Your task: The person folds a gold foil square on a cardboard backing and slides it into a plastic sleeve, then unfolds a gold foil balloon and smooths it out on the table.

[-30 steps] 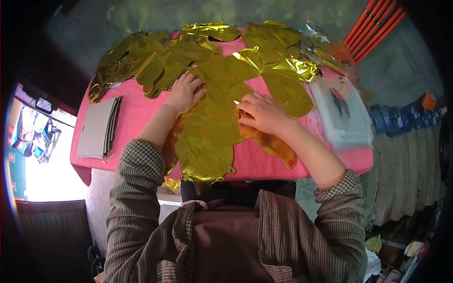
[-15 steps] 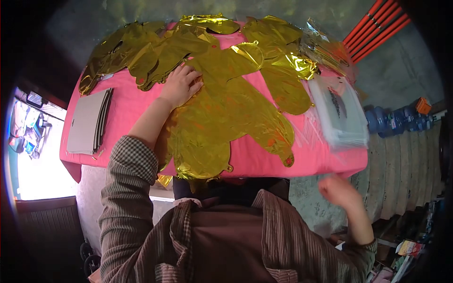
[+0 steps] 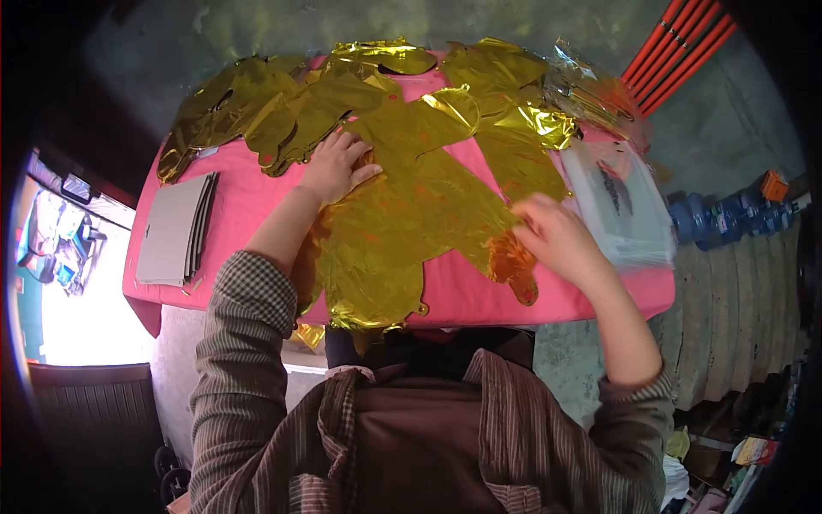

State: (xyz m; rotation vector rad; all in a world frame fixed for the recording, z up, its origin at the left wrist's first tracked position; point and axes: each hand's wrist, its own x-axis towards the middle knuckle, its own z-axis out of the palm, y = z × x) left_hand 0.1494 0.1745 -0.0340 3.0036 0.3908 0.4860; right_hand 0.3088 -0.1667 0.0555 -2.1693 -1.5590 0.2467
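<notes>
Gold and crinkled, a flat deflated foil balloon (image 3: 402, 227) is spread over the middle of a counter covered in bright pink cloth (image 3: 248, 210), with its near end hanging slightly past the counter's front edge. The left hand (image 3: 336, 167) is laid palm-down on the balloon's far left part, with the fingers spread apart and pressed flat on the foil, so nothing is clasped. The right hand (image 3: 558, 238) is seen at the balloon's right lobe, close to its orange-tinted tip. It is blurred, so it cannot be told whether the fingers are closed on the foil or merely resting there. Just beside that hand, to the right, a stack of clear plastic bags (image 3: 629, 214) is laid on the counter's right end. More gold foil balloons (image 3: 282, 98) are heaped along the far edge, touching the one under the hands. A pile of grey cardboard sheets (image 3: 171, 231) is set near the left edge, well apart from both hands. Beyond the counter, red-orange rods (image 3: 681, 47) are seen slanting at the upper right, and blue water bottles (image 3: 728, 218) are lined up off the counter to the right.
</notes>
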